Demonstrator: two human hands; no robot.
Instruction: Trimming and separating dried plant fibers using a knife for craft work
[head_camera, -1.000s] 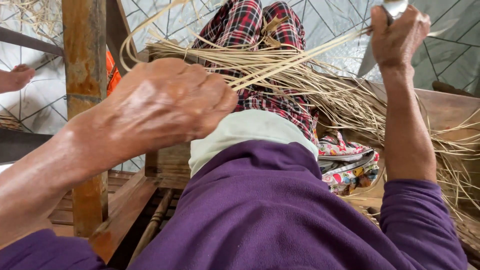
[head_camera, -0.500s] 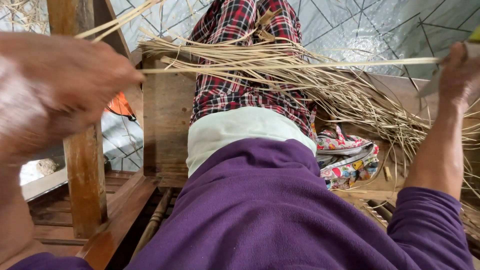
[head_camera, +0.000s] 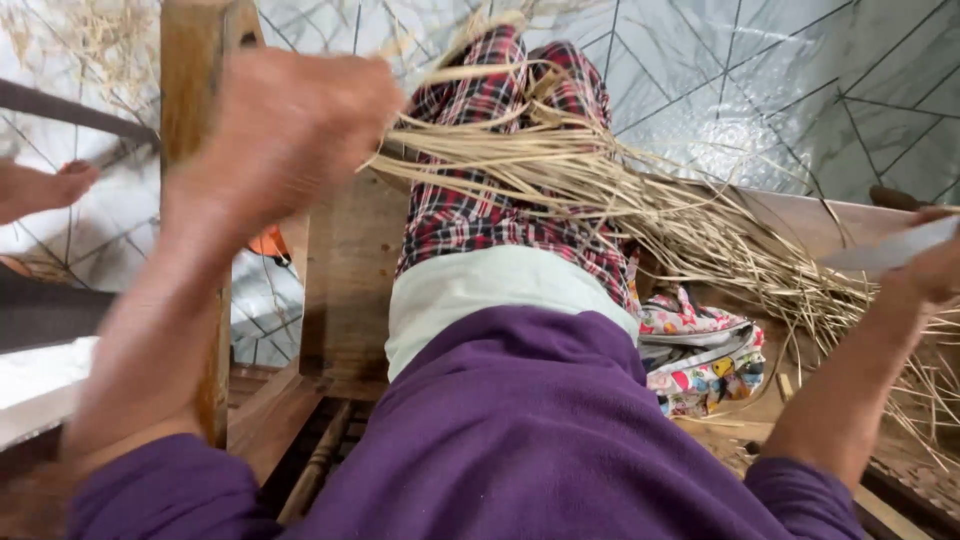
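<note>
The left hand, blurred, is now closed at the end of the straw bundle lying across the lap; the 1 strip stretched taut earlier is gone. A knife is gripped by the right hand, lowered beside the bench.

Left hand: motion-blurred; finger positions and grip on the straw strips cannot be resolved. Right hand: cut off by the right frame edge, fingers out of view. Knife blade: blurred, handle hidden. Bare foot: cropped by the left edge
</note>
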